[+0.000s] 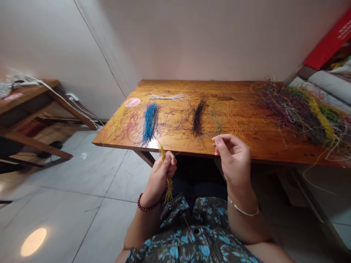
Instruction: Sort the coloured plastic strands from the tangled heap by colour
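My left hand (160,175) is shut on a thin bundle of yellow fibre strands (168,186), which stick out above and below the fist. My right hand (233,157) hangs just off the near edge of a wooden table (233,146), its thumb and forefinger pinched together. No strand shows clearly in that pinch. On the table lie a bundle of blue strands (150,123), a bundle of black strands (199,117), a bundle of white strands (168,96) and a large multicoloured heap of strands (301,113). Loose yellow, red and orange fibres are scattered among them.
A round pink disc (132,102) lies on the tabletop. To the left stands a low wooden table (27,96) with white cables running to a wall socket (72,96). Grey floor tiles lie below. Padded furnishings and a red box (329,42) stand at the right.
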`<control>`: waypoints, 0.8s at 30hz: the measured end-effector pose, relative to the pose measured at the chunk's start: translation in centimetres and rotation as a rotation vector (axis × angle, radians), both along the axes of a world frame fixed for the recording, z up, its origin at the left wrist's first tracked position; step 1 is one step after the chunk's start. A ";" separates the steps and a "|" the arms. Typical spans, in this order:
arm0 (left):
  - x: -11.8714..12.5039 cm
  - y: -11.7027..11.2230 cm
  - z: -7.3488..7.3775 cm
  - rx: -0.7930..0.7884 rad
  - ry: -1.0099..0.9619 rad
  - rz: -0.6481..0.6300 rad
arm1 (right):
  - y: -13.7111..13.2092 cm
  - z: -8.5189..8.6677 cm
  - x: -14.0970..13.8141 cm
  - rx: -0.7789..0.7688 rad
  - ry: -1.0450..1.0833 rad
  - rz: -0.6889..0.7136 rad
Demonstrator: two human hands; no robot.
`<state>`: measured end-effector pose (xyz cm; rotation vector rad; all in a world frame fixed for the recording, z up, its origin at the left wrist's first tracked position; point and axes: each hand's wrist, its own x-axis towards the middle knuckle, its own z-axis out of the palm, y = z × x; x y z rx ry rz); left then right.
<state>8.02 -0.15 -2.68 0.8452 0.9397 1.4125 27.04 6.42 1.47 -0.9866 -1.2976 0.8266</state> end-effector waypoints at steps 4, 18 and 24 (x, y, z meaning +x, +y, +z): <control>-3.1 -0.8 0.5 0.062 -0.040 0.190 | 2.8 2.4 -1.0 0.117 -0.056 0.033; -7.9 -4.4 0.8 0.077 -0.146 0.468 | 16.3 3.7 -18.7 -0.332 -0.568 0.675; -7.5 -4.5 0.6 0.080 -0.144 0.395 | 19.7 1.2 -22.9 -0.361 -0.860 0.466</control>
